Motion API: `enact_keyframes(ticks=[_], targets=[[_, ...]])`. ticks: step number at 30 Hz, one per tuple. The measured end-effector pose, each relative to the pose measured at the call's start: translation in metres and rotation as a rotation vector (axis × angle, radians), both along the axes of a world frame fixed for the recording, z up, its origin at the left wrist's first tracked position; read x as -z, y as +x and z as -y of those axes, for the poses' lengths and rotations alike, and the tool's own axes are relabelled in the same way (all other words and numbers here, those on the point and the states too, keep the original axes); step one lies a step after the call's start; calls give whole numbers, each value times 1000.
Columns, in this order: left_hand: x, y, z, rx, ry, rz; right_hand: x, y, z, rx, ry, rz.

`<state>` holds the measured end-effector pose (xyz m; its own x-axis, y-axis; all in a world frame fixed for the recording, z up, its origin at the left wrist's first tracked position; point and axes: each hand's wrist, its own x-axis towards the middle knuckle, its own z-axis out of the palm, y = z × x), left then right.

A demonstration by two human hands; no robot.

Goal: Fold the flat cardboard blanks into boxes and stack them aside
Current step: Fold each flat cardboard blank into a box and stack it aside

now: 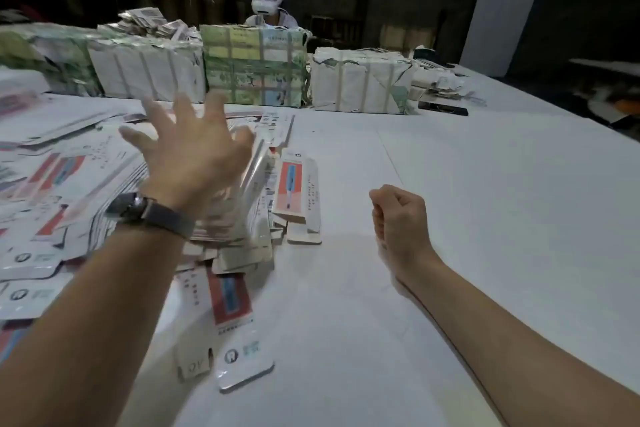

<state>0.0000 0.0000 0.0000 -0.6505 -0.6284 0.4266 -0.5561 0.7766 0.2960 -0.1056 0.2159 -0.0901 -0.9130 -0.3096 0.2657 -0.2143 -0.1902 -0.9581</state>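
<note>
1. Head view: nearest the camera, a flat blank lies just this side of the blank pile, long axis running away from the camera.
2. L hand spread wide, blurred, over the pile; holds nothing I can see.
3. R hand a bare fist, well right of the pile on the table.
4. Judgement: L hand nearer, pile lies left-front.

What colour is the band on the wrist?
Dark grey, almost black. The wristband on the left arm shows best in the head view.
</note>
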Motion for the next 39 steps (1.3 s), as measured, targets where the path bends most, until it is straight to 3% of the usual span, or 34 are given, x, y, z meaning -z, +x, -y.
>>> enact_keyframes(ticks=[4,6,10,17,27,31,33,36,39], targets=[[6,22,33,-206,232,291,-2,2,-1,-29,23,20],[16,17,22,-172,157,320,-4,3,-2,-35,18,23],[15,1,-3,-86,-54,308,-5,5,-4,-44,6,46],[29,-8,-1,38,-134,160,-11,10,-2,-33,44,32],[20,-1,-1,137,-32,142,-9,10,-3,-24,52,44],[-3,-10,-44,372,-63,-5,-7,9,-3,0,54,5],[-22,-16,-66,575,107,-143,-12,9,-4,29,37,-41],[-40,-22,-87,940,672,-264,-45,8,-6,62,-83,-168],[-30,-28,-87,1075,1093,-308,-88,0,-10,58,-148,-360]])
